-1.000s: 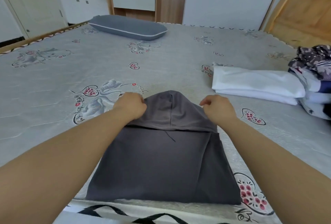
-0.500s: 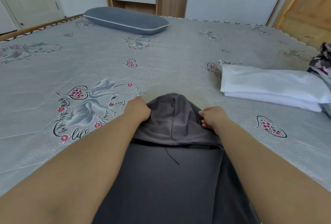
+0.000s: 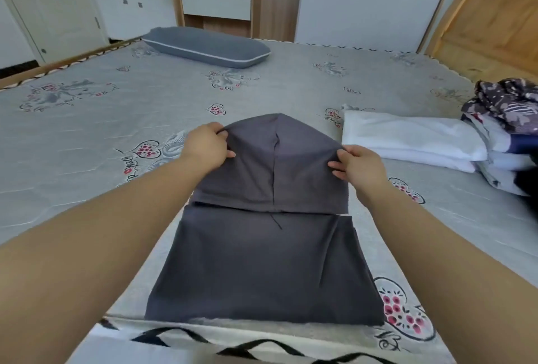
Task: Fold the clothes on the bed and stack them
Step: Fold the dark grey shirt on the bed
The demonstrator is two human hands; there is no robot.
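Item one: dark grey hooded garment (image 3: 262,261), lying flat on the bed (image 3: 87,136) directly before us, its body partly folded, its hood raised off the mattress between our hands. Our left hand (image 3: 205,149) pinches the hood's left edge with curled fingers and thumb; our right hand (image 3: 361,165) pinches the right edge likewise. The hands stand apart, the hood stretched between them.

Item two: folded white cloth (image 3: 407,141), right of the hood, well apart from it. Just beside it, at the right edge, we note a pile of patterned clothes (image 3: 506,130).

Item three: grey pillow (image 3: 206,47), far end of the bed.
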